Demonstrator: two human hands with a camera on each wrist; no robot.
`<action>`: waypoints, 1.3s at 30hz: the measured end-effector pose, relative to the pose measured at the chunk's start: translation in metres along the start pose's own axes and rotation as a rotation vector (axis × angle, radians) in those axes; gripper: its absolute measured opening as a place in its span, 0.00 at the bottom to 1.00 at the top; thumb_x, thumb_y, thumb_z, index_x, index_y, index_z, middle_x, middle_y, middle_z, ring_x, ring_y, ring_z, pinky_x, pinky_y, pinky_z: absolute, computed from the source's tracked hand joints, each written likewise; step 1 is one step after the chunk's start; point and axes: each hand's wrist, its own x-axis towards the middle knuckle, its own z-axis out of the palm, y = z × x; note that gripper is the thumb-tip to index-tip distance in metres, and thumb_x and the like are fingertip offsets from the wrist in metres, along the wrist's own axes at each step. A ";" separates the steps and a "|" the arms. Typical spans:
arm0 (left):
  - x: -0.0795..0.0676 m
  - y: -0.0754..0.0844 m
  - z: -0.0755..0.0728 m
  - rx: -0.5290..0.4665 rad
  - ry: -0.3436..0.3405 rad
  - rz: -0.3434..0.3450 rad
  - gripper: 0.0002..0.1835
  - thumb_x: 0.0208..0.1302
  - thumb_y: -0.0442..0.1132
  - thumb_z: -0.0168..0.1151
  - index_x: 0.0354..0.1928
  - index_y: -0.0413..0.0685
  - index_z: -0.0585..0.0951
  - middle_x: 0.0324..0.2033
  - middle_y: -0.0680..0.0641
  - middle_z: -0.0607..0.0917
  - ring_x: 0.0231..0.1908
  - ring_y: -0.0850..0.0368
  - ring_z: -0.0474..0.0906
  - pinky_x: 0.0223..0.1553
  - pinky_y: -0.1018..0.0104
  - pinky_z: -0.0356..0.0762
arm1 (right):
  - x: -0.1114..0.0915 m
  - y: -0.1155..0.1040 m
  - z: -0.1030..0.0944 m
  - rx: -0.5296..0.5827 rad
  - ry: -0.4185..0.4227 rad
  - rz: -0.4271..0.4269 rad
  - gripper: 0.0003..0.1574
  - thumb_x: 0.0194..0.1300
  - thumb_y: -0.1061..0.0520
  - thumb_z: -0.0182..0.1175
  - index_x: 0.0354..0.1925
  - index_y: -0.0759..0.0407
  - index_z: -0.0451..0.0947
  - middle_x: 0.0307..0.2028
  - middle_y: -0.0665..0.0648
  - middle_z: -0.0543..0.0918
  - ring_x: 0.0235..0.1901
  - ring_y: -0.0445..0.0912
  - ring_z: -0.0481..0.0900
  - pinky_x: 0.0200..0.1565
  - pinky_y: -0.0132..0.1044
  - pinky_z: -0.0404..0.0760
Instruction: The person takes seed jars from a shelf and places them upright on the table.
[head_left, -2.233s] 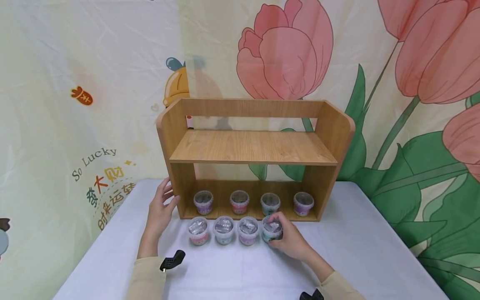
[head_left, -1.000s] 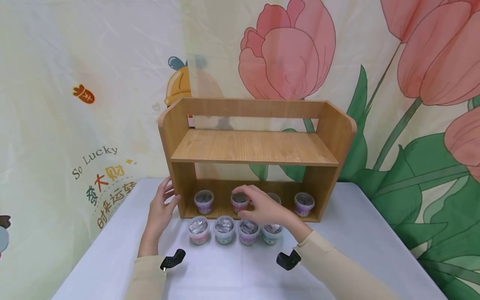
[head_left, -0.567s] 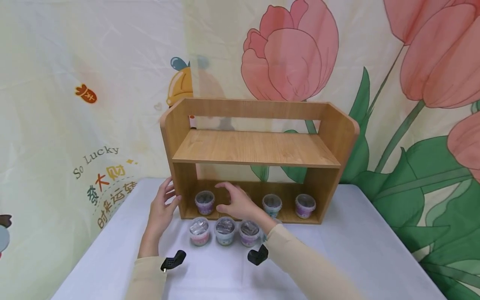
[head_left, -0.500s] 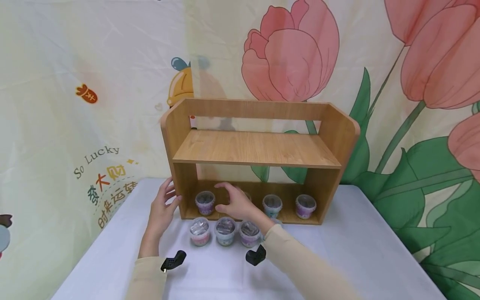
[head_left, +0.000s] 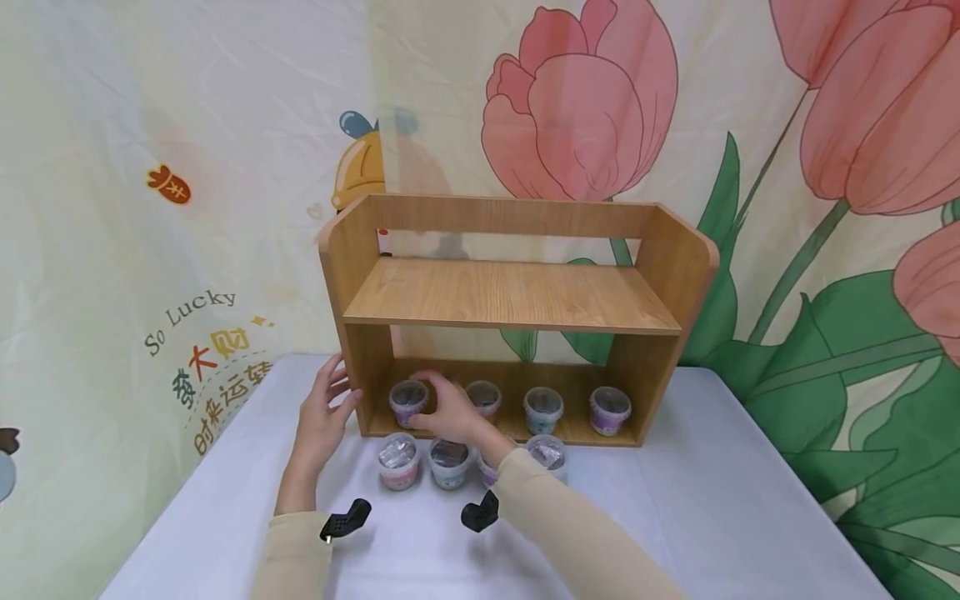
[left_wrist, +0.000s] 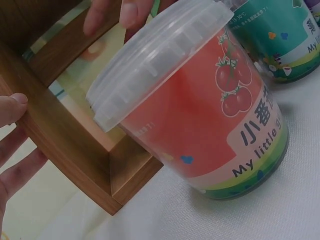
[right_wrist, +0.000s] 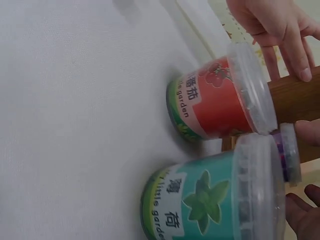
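My right hand point(head_left: 453, 412) is at the lower shelf, thumb and fingertips around the right side of the leftmost purple lidded cup point(head_left: 407, 406). In the right wrist view a fingertip overlaps that cup's clear lid point(right_wrist: 291, 152). My left hand point(head_left: 321, 417) rests against the left side of the wooden shelf unit point(head_left: 510, 293), thumb at the panel's front edge, fingers along its outside. Closest to it in the front row is a red cup point(left_wrist: 190, 140) with tomatoes on its label. A teal cup point(right_wrist: 200, 195) with green leaves stands beside the red one.
Along the lower shelf stand a red cup point(head_left: 483, 398), a teal cup point(head_left: 543, 410) and another purple cup point(head_left: 610, 411). In front, my right forearm partly hides a purple cup point(head_left: 487, 472) and another teal cup point(head_left: 547, 452). A white cloth point(head_left: 720, 500) covers the table.
My right hand has moved left, from the right-hand front cup past the shelf's red cup to the leftmost purple cup, where its fingers come around it. My left hand stays put.
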 end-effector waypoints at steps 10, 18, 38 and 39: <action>0.000 0.001 0.000 -0.009 0.002 -0.022 0.44 0.79 0.37 0.62 0.82 0.84 0.53 0.74 0.37 0.72 0.71 0.32 0.72 0.62 0.35 0.81 | 0.010 0.002 0.019 -0.032 -0.014 0.002 0.39 0.65 0.60 0.76 0.70 0.53 0.74 0.64 0.57 0.81 0.64 0.51 0.79 0.69 0.47 0.79; 0.000 0.003 0.000 -0.018 0.004 -0.029 0.44 0.79 0.36 0.62 0.82 0.85 0.54 0.74 0.37 0.72 0.72 0.33 0.72 0.62 0.35 0.81 | 0.017 0.003 0.024 -0.087 -0.020 0.025 0.35 0.65 0.61 0.75 0.68 0.51 0.76 0.66 0.56 0.80 0.66 0.53 0.78 0.72 0.50 0.77; 0.001 0.001 0.002 -0.015 0.006 -0.021 0.45 0.78 0.34 0.63 0.83 0.83 0.54 0.74 0.37 0.73 0.71 0.33 0.73 0.61 0.34 0.82 | 0.021 0.003 0.032 -0.148 0.118 0.027 0.24 0.68 0.63 0.73 0.60 0.51 0.85 0.59 0.56 0.87 0.60 0.50 0.83 0.66 0.46 0.82; 0.001 0.000 0.002 -0.016 0.006 -0.022 0.45 0.78 0.34 0.63 0.83 0.82 0.54 0.74 0.37 0.73 0.71 0.33 0.73 0.61 0.34 0.81 | 0.021 0.003 0.032 -0.141 0.118 0.028 0.24 0.68 0.63 0.72 0.61 0.50 0.85 0.60 0.55 0.87 0.60 0.49 0.83 0.66 0.45 0.82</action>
